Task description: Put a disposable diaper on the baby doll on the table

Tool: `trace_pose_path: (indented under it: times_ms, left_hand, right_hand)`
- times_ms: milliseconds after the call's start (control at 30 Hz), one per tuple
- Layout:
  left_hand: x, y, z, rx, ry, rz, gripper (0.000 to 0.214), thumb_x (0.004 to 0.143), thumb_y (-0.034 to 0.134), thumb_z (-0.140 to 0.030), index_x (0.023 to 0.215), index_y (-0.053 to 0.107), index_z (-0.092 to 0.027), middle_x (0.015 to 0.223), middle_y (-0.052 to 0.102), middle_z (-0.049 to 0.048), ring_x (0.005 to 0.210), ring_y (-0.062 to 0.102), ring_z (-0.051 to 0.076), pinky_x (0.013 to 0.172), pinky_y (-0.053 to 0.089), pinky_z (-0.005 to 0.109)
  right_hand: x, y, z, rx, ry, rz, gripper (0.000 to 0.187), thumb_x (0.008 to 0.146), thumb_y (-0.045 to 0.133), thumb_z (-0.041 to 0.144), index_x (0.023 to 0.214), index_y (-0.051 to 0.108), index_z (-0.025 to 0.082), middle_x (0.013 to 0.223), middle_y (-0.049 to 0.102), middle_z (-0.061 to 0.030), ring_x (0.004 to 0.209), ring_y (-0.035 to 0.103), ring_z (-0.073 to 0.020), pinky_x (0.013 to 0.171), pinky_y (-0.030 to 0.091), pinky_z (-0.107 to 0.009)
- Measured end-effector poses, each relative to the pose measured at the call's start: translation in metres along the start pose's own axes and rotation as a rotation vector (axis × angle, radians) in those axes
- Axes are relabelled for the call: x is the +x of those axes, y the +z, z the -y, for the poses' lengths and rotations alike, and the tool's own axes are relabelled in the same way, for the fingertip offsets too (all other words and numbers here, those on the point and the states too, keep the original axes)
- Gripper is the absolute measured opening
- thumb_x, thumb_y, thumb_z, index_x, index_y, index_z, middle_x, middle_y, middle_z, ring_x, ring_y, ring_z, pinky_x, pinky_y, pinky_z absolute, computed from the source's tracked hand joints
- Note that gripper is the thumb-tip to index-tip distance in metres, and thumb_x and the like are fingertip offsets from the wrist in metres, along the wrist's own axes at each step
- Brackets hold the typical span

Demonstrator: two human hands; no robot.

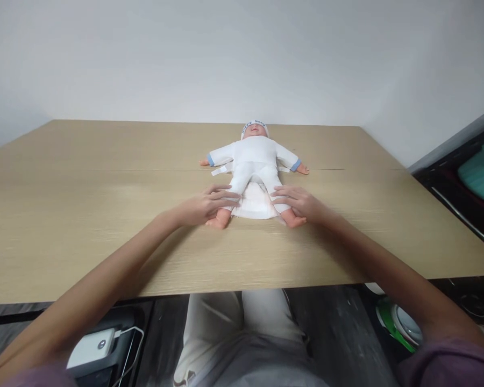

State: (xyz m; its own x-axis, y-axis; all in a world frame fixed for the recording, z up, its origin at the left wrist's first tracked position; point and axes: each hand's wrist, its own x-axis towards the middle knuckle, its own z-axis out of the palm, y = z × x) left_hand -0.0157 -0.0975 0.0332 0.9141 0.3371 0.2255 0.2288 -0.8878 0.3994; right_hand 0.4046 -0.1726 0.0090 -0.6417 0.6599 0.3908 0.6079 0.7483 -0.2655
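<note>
A baby doll [255,149] in a white suit with blue cuffs and a lettered white cap lies on its back, arms out and legs apart. Beneath it an unfolded white diaper [256,203] shows between the legs, with a tab out at each side. My left hand [205,205] rests its outstretched fingers across the doll's leg on the left, above the foot. On the other leg lie the slightly spread fingers of my right hand [302,203]. The thumbs are not clearly visible, and the doll's body hides the diaper's upper part.
The wooden table [84,215] backs onto a pale wall. At right stands a dark-framed item with teal cloth [482,174] in it. Below the front edge are a white device [91,346] with a cable and a green-and-white round object [403,322].
</note>
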Motion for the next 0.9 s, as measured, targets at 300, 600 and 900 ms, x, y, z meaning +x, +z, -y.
trace_pose_path:
  times_ms: [300,600,900]
  left_hand:
    - [0.017,-0.010,-0.032,-0.035,-0.207,0.044,0.041,0.110,0.046,-0.031,0.143,0.070,-0.028,0.148,0.069,0.0090,0.140,0.051,0.036,0.124,0.044,0.061]
    - [0.036,0.025,-0.046,0.269,-0.293,-0.049,0.056,0.093,0.076,-0.057,0.134,0.065,-0.021,0.137,0.064,0.0164,0.128,0.049,0.044,0.112,0.048,0.061]
    - [0.042,0.022,-0.055,0.278,-0.363,-0.154,0.027,0.109,0.050,-0.040,0.115,0.069,-0.021,0.124,0.070,0.0162,0.119,0.055,0.040,0.108,0.049,0.062]
  right_hand:
    - [0.008,-0.017,0.019,0.140,0.096,0.033,0.039,0.113,0.045,0.025,0.139,0.073,0.028,0.148,0.077,-0.0062,0.154,0.062,-0.0293,0.143,0.013,-0.073]
    - [0.009,0.018,0.077,-0.215,0.201,-0.028,0.062,0.108,0.067,0.037,0.166,0.055,0.022,0.159,0.065,-0.0197,0.159,0.053,-0.0413,0.137,0.035,-0.070]
    - [0.027,0.023,0.077,-0.303,0.331,-0.120,0.035,0.103,0.056,0.013,0.128,0.078,0.021,0.127,0.075,-0.0181,0.117,0.071,-0.0373,0.101,0.062,-0.055]
